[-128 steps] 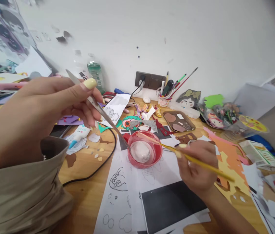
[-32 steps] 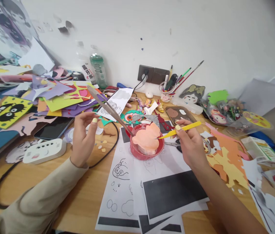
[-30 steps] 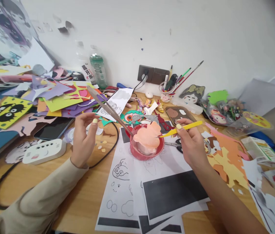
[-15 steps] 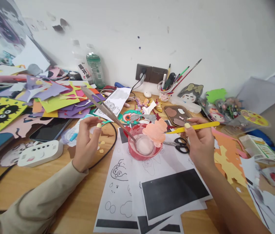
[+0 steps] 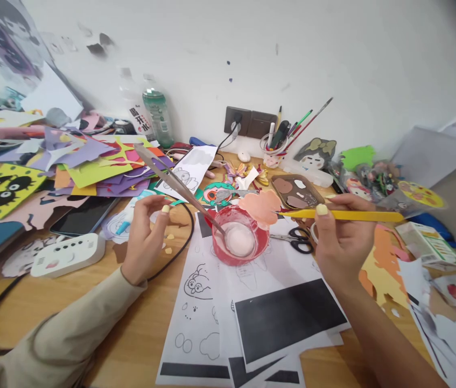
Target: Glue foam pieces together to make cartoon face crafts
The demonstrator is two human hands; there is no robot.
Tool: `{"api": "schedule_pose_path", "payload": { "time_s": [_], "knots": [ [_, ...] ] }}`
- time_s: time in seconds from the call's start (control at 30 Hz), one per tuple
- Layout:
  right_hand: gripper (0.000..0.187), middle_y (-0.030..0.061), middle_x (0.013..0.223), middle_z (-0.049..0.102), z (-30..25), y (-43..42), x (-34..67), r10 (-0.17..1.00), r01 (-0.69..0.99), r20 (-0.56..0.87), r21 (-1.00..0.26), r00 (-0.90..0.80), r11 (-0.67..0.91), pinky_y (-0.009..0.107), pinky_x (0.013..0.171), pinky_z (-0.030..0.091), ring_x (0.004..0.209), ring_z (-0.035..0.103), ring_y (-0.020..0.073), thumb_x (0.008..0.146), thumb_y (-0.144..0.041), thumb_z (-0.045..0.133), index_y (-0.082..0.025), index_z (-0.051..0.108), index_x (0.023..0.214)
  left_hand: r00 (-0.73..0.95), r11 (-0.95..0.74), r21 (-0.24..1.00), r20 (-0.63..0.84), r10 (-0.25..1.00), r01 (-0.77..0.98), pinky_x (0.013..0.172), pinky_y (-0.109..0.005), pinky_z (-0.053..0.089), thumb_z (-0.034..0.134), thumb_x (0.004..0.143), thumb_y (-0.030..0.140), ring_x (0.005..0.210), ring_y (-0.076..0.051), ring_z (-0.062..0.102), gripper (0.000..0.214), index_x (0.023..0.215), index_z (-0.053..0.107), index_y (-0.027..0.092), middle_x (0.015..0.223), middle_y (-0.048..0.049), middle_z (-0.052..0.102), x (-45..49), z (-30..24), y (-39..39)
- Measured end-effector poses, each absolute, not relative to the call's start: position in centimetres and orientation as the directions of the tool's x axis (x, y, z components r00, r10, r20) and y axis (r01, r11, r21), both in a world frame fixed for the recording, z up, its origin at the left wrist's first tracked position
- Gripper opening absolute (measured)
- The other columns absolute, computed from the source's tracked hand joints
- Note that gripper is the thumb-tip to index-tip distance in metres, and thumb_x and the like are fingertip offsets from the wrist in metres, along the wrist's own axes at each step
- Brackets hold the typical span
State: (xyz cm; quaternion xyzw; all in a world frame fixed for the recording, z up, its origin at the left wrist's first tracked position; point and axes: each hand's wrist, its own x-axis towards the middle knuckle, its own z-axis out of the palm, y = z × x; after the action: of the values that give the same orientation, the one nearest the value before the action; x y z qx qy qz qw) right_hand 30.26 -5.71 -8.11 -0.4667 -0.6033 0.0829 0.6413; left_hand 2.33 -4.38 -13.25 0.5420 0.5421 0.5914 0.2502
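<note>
Now: my right hand (image 5: pixel 343 240) at three o'clock, thumb and fingers pinching yellow tweezers (image 5: pixel 357 216). Their tip meets the peach cutout (image 5: pixel 260 208), held at one o'clock of the red bowl (image 5: pixel 233 260), overlapping its rim in view; can't tell if touching. My left hand (image 5: pixel 145 240) at nine o'clock, fingers loosely curled, thumb apart. Metal tool (image 5: pixel 183 186) leans from the bowl toward ten. Scissors (image 5: pixel 295 240) at three, beside the bowl.
</note>
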Motion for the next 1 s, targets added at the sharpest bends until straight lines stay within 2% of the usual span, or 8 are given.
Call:
{"api": "schedule_pose_path", "payload": {
  "time_s": [0.13,0.23,0.33,0.4,0.47,0.6,0.87,1.0],
  "knots": [
    [0.018,-0.0008,0.08,0.048,-8.2,-5.7,29.0,0.651,0.454,0.709,-0.69,0.27,0.563,0.026,0.06,0.044,0.062,0.051,0.0089,0.079,-0.023,0.054,-0.021,0.048,0.096,-0.284,-0.278,0.914,0.361,0.888,0.294,0.087,-0.037,0.041,0.05,0.079,0.037,0.097,-0.02,0.052,0.025,0.1,0.047,0.023,0.099,-0.0052,0.053,2.4,-13.2,-4.4],
    [0.017,0.0002,0.078,0.05,-8.9,-6.0,29.0,0.639,0.548,0.731,-0.646,0.241,0.532,0.031,0.067,0.043,0.07,0.052,0.0128,0.078,-0.022,0.053,-0.021,0.049,0.095,-0.282,-0.267,0.916,0.352,0.893,0.299,0.086,-0.038,0.04,0.051,0.079,0.037,0.097,-0.02,0.052,0.026,0.099,0.047,0.023,0.1,-0.0055,0.053,2.4,-13.3,-4.4],
    [0.018,0.0026,0.08,0.053,-9.6,-6.5,29.7,0.522,0.736,0.85,-0.397,0.07,0.548,0.033,0.069,0.043,0.076,0.051,0.0156,0.075,-0.017,0.055,-0.022,0.051,0.092,-0.269,-0.263,0.917,0.345,0.899,0.299,0.086,-0.038,0.04,0.051,0.078,0.038,0.098,-0.021,0.052,0.026,0.099,0.047,0.023,0.1,-0.0055,0.053,2.4,-13.4,-4.3],
    [0.021,0.0024,0.078,0.053,-9.8,-6.8,30.2,0.447,0.793,0.892,-0.221,-0.072,0.568,0.033,0.067,0.043,0.074,0.051,0.016,0.074,-0.015,0.055,-0.023,0.05,0.093,-0.263,-0.262,0.917,0.344,0.902,0.299,0.087,-0.038,0.039,0.05,0.079,0.038,0.098,-0.02,0.052,0.026,0.099,0.047,0.023,0.099,-0.0052,0.053,2.5,-13.4,-4.4],
    [0.025,0.0019,0.075,0.054,-9.9,-7.0,30.5,0.405,0.804,0.903,-0.132,-0.143,0.58,0.033,0.064,0.043,0.072,0.051,0.0167,0.072,-0.014,0.056,-0.024,0.049,0.094,-0.262,-0.26,0.917,0.342,0.903,0.302,0.087,-0.038,0.039,0.05,0.079,0.037,0.099,-0.02,0.051,0.025,0.099,0.047,0.023,0.099,-0.005,0.053,2.5,-13.3,-4.4],
    [0.026,0.0014,0.071,0.055,-9.6,-6.9,30.8,0.373,0.797,0.92,-0.136,-0.119,0.589,0.033,0.064,0.042,0.07,0.051,0.0172,0.07,-0.013,0.057,-0.024,0.051,0.092,-0.266,-0.25,0.919,0.334,0.904,0.304,0.085,-0.037,0.04,0.051,0.078,0.037,0.098,-0.02,0.051,0.025,0.099,0.047,0.022,0.1,-0.0055,0.053,2.5,-13.3,-4.4],
    [0.012,0.0016,0.069,0.052,-8.4,-6.9,29.6,0.319,0.777,0.948,-0.202,0.001,0.597,0.032,0.063,0.04,0.067,0.05,0.0159,0.072,-0.015,0.055,-0.022,0.053,0.081,-0.266,-0.259,0.916,0.344,0.901,0.307,0.087,-0.038,0.039,0.05,0.079,0.036,0.099,-0.02,0.051,0.025,0.1,0.047,0.022,0.101,-0.0059,0.053,2.4,-13.3,-4.4],
    [0.01,0.0019,0.069,0.051,-8.4,-7.2,29.2,0.342,0.771,0.939,-0.2,-0.025,0.604,0.033,0.062,0.04,0.066,0.05,0.0164,0.073,-0.016,0.055,-0.023,0.052,0.08,-0.27,-0.255,0.916,0.342,0.9,0.31,0.088,-0.038,0.039,0.05,0.079,0.036,0.099,-0.02,0.051,0.025,0.099,0.047,0.022,0.101,-0.0056,0.053,2.4,-13.2,-4.5]
  ]
}}
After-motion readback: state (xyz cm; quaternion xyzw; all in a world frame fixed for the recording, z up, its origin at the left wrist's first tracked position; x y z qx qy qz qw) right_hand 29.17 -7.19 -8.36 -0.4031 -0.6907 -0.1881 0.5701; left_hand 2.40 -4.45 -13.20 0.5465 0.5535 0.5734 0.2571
